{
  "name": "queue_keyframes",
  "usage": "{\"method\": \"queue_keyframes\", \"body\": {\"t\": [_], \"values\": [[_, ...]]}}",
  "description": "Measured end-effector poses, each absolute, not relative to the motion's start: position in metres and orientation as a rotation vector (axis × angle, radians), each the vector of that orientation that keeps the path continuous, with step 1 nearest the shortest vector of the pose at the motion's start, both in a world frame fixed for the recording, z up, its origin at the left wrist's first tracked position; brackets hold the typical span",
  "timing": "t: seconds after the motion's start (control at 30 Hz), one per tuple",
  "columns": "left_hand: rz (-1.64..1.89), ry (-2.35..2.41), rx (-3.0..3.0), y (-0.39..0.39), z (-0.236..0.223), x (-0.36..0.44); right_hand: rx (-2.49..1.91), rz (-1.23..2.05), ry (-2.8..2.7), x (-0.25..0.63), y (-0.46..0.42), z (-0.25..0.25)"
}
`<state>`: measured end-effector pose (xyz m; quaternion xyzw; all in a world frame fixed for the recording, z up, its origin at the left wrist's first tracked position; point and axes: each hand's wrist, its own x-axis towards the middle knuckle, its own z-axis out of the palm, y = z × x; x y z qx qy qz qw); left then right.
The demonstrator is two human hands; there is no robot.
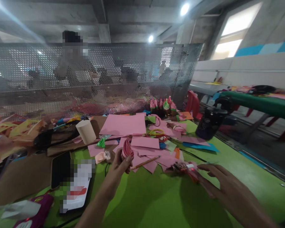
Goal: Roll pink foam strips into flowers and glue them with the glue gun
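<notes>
My left hand (118, 166) is raised above the green table (156, 202), its fingers closed round a folded pink paper piece (127, 148). My right hand (218, 180) reaches out low over the table with fingers stretched flat. Its fingertips touch a small red and pink object (185, 167); I cannot make out what that is. A pencil (146, 162) lies between the two hands on scattered pink paper sheets (144, 142).
A large pink sheet (124, 124), a beige paper roll (85, 131), a black phone (60, 169) and brown cardboard (19, 177) lie to the left. Finished paper flowers (165, 106) stand by the perforated metal screen (97, 72). A dark bottle (210, 122) is at right. People sit behind the screen.
</notes>
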<state>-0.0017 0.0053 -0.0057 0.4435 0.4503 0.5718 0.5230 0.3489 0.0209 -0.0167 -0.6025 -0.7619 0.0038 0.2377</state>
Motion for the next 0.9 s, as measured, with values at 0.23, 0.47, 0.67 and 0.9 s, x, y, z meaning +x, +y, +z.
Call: {"method": "queue_keyframes", "body": {"t": [0.23,0.47,0.67,0.9], "values": [[1.340,1.065,1.065,0.005,-0.012,-0.006,-1.364,0.013,-2.173,0.290,0.018,0.009],[1.290,1.184,1.108,0.001,-0.003,-0.004,-1.379,-0.009,-2.158,0.282,0.020,0.009],[1.259,1.215,1.173,-0.002,-0.003,-0.005,-1.655,-0.087,-2.068,0.330,0.016,-0.011],[1.249,1.128,1.215,0.004,-0.009,-0.005,-1.740,0.142,-2.139,0.354,0.012,-0.033]]}}
